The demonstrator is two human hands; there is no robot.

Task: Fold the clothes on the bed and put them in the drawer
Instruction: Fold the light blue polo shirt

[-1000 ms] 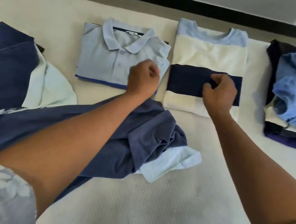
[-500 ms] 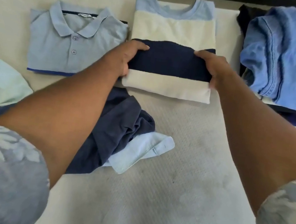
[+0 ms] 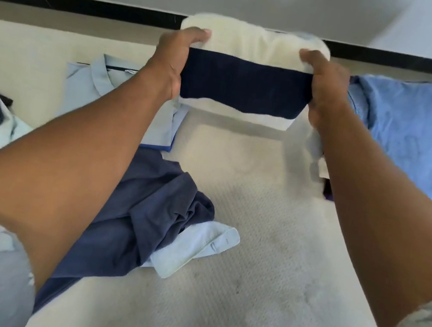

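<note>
I have lifted the sweater (image 3: 246, 83) off the bed (image 3: 251, 253); my left hand (image 3: 170, 62) and right hand (image 3: 324, 90) grip its ends. I should keep it level so the folds hold.

Bare mattress (image 3: 267, 242) lies open from the near edge up the middle. A crumpled navy shirt (image 3: 145, 208) crowds its left, with a folded pale-blue polo (image 3: 123, 97) beyond it. A blue pile (image 3: 417, 133) blocks the right edge. Over the far end hangs the striped sweater (image 3: 246, 83), gripped by the left hand (image 3: 168, 62) and right hand (image 3: 325, 90).
</note>
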